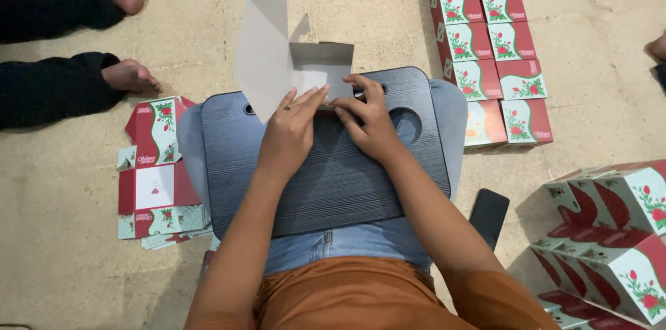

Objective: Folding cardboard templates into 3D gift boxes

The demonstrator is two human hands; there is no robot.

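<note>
Orange sleeves and denim lap nearest the lens, dark ribbed lap tray [326, 184] across the knees as tabletop. Half-formed carton [291, 63] stands at the tray's far edge, grey inside facing camera, one tall panel up on its left.

Step in hand, as I read it: creasing the near bottom flap of the carton. Next move probably needs that flap held flat while the side flaps fold in.

Left hand [290, 132]: palm down, fingers straight and together, pressing the carton's lower edge. Right hand [368, 118]: fingers curled, tips pinched on the same edge, touching the left fingertips. Both forearms angled inward.

Flat printed blanks [156, 170] stacked on the floor at left. Finished boxes [496, 46] rowed at right, more [614, 233] piled near right. Black phone [489, 213] by the right knee. Another person's bare feet [132, 25] top left.
</note>
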